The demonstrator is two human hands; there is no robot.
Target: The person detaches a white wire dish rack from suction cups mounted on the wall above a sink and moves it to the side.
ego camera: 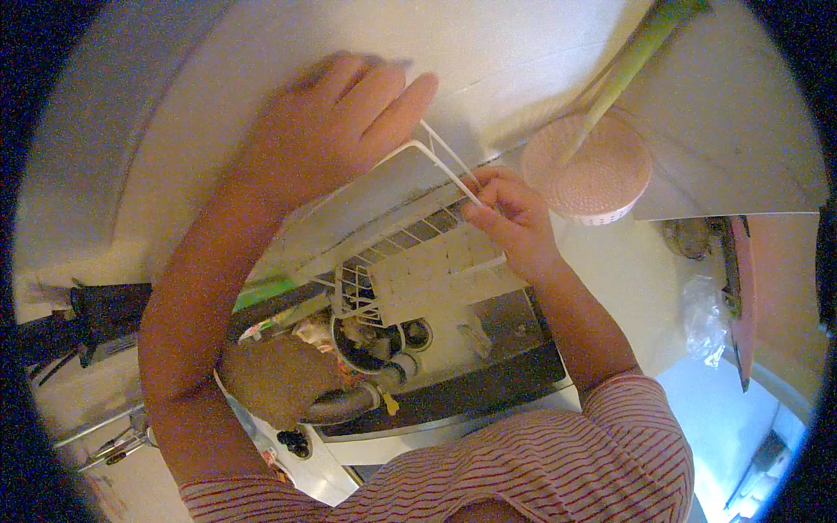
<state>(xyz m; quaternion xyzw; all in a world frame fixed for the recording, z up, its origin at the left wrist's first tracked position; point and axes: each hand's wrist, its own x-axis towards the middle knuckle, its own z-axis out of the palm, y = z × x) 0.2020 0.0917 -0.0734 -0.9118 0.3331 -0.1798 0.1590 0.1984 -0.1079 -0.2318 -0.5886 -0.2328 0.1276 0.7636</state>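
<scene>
My right hand (513, 219) grips the side of a white wire rack (399, 245) with its fingers closed round the thin rods. The rack extends over the counter, and a pale flat panel (438, 268) lies at its lower side. My left hand (346, 108) is raised near the wall, by the rack's upper corner. Its fingertips are partly hidden, and whether it grips the rack cannot be told. Beneath the rack stand a dark round pan (359, 353) and several small items.
A pink woven basket (598, 173) holding a long green stalk (611, 98) is to the right. A clear plastic bag (705, 323) lies farther right. A brown bag-like item (278, 376) sits at the lower left, near a green object (265, 293). Dark items (108, 314) are at the far left.
</scene>
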